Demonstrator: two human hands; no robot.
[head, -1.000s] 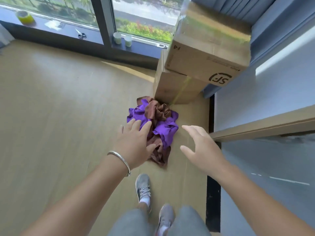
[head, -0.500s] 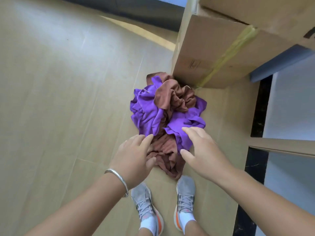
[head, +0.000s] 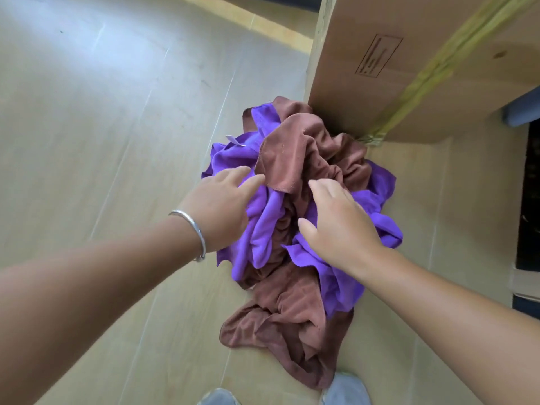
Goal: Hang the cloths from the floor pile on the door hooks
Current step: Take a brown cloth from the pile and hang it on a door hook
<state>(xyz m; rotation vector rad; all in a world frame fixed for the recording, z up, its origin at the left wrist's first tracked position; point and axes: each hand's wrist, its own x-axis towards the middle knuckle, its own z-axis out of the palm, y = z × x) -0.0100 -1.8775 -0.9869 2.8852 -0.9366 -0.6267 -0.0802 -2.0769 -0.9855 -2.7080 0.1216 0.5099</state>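
A crumpled pile of purple cloths (head: 264,229) and brown cloths (head: 295,147) lies on the wooden floor against a cardboard box. My left hand (head: 219,206), with a silver bangle on the wrist, is over the left side of the pile, fingers stretched toward the purple fabric. My right hand (head: 339,226) is spread over the right side of the pile, fingers straight, above purple and brown folds. Neither hand grips a cloth. No door hooks are in view.
A large cardboard box (head: 409,62) with yellow tape stands just behind the pile. A dark strip (head: 529,200) runs along the right edge. My shoe tips (head: 344,390) are right below the pile. Bare wooden floor (head: 102,127) stretches to the left.
The view has dropped much closer to the pile. Both hands have moved forward from its near edge to over its middle.
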